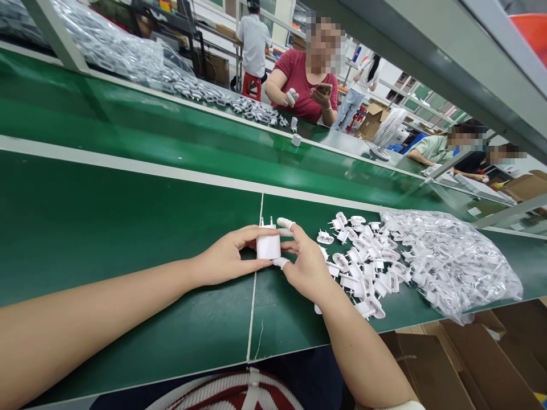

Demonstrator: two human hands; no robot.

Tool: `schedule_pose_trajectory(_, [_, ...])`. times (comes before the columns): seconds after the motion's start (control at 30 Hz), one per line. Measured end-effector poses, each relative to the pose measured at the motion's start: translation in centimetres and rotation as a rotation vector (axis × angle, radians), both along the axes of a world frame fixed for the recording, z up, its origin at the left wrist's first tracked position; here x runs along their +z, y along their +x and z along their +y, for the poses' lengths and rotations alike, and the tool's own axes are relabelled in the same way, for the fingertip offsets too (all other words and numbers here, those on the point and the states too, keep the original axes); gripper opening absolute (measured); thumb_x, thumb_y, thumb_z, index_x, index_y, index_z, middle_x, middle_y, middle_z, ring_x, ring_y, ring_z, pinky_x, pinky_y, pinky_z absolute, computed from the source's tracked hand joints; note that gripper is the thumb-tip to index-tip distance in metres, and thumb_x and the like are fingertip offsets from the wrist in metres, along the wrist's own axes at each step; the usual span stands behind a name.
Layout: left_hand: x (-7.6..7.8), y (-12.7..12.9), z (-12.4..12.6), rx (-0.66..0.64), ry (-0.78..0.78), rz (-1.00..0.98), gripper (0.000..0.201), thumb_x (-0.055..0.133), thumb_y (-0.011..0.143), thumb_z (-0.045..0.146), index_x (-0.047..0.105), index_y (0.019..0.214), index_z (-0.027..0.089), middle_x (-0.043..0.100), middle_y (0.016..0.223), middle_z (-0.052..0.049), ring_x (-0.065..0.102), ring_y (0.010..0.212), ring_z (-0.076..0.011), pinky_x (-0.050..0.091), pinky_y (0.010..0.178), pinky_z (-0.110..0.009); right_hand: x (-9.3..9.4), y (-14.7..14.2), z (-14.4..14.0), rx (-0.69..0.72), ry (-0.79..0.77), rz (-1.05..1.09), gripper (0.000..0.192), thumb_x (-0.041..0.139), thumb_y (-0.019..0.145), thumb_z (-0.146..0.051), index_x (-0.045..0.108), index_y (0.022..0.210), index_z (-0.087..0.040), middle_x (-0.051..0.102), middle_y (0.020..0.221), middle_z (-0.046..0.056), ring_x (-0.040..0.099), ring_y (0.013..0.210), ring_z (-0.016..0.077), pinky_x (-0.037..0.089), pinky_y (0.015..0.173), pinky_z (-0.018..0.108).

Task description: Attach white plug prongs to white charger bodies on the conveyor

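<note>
Both hands are meeting at frame centre over the green table (106,228), sharing one white charger body (268,246). Left hand (226,257) is pinching it from 9 o'clock, thumb under, fingers over. Right hand (305,265) is gripping it from 3 o'clock, white cots on fingertips (285,223). Prongs are pointing up. Loose plug parts (359,265) are lying at 3 o'clock of the right hand, bagged parts (448,259) beyond them.

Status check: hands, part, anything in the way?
Left hand and right hand both grip the white charger plug. Loose plug parts piled right. Nothing in the way.
</note>
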State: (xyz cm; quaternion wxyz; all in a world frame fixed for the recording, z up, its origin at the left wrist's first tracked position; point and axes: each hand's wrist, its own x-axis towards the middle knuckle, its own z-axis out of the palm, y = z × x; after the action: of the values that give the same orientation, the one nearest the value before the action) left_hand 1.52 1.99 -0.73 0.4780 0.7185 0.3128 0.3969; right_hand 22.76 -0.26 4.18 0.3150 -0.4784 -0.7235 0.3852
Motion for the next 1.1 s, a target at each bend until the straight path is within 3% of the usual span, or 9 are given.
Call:
schedule_pose_trajectory(0.2, [0.2,0.3,0.0,0.075,0.032,0.027,0.054,0.082,0.083,0.039,0.068,0.134,0.029,0.064,0.138,-0.009,0.066,0.119,-0.0288,0.059,0.099,-0.042,-0.1,0.3,0.0,0.025,0.040,-0.059,0.074,0.062,0.081,-0.003,0.045,0.150,-0.026,0.058,0.149,0.009,0.071,0.115,0.0202,0.058,0.106,0.042])
schedule_pose_trajectory(0.33, [1.3,0.4,1.1,0.196,-0.081,0.028,0.059,0.086,0.074,0.040,0.071,0.130,0.026,0.070,0.129,-0.010,0.072,0.104,-0.0289,0.061,0.094,-0.044,0.2,0.5,-0.1,0.008,0.052,-0.099,0.071,0.062,0.087,-0.007,0.041,0.152,-0.026,0.059,0.146,0.010,0.071,0.115,0.0207,0.058,0.105,0.045])
schedule_pose_trajectory(0.53, [2.5,0.0,7.5,0.533,-0.308,-0.067,0.074,0.091,0.062,0.030,0.069,0.132,0.017,0.077,0.113,-0.011,0.072,0.108,-0.0298,0.058,0.102,-0.043,0.2,0.6,-0.2,0.014,0.024,-0.097,0.070,0.063,0.089,-0.009,0.039,0.152,-0.029,0.067,0.134,0.008,0.072,0.110,0.0205,0.058,0.102,0.045])
schedule_pose_trajectory(0.67, [2.5,-0.8,13.2,0.739,-0.210,-0.009,0.057,0.070,0.087,0.035,0.062,0.139,0.013,0.073,0.119,-0.015,0.073,0.105,-0.0274,0.061,0.094,-0.041,0.2,0.5,-0.5,0.034,0.022,-0.124,0.068,0.063,0.089,-0.010,0.041,0.151,-0.028,0.069,0.130,0.008,0.072,0.109,0.0222,0.058,0.099,0.046])
schedule_pose_trajectory(0.77, [2.3,-1.6,16.5,0.862,-0.049,0.131,0.049,0.064,0.090,0.031,0.065,0.136,0.017,0.070,0.121,-0.014,0.069,0.110,-0.0295,0.054,0.105,-0.046,0.4,0.4,-0.7,0.056,0.021,-0.146,0.067,0.064,0.089,-0.010,0.044,0.150,-0.028,0.069,0.130,0.008,0.072,0.109,0.0232,0.058,0.099,0.046])
schedule_pose_trajectory(0.9, [1.4,-2.5,19.1,0.875,0.124,0.345,0.042,0.064,0.087,0.022,0.072,0.128,0.021,0.061,0.138,-0.012,0.055,0.133,-0.0365,0.038,0.121,-0.050,0.5,0.5,-0.6,0.052,0.017,-0.151,0.063,0.064,0.089,-0.011,0.048,0.147,-0.027,0.069,0.131,0.008,0.072,0.109,0.0229,0.058,0.101,0.045])
schedule_pose_trajectory(1.1, [-0.3,-3.6,21.1,0.849,0.171,0.542,0.045,0.056,0.091,0.019,0.070,0.134,0.019,0.056,0.150,-0.012,0.050,0.138,-0.0423,0.039,0.118,-0.059,0.3,0.6,-0.5,0.059,0.018,-0.167,0.057,0.064,0.090,-0.013,0.052,0.145,-0.026,0.069,0.132,0.008,0.071,0.112,0.0229,0.058,0.101,0.044])
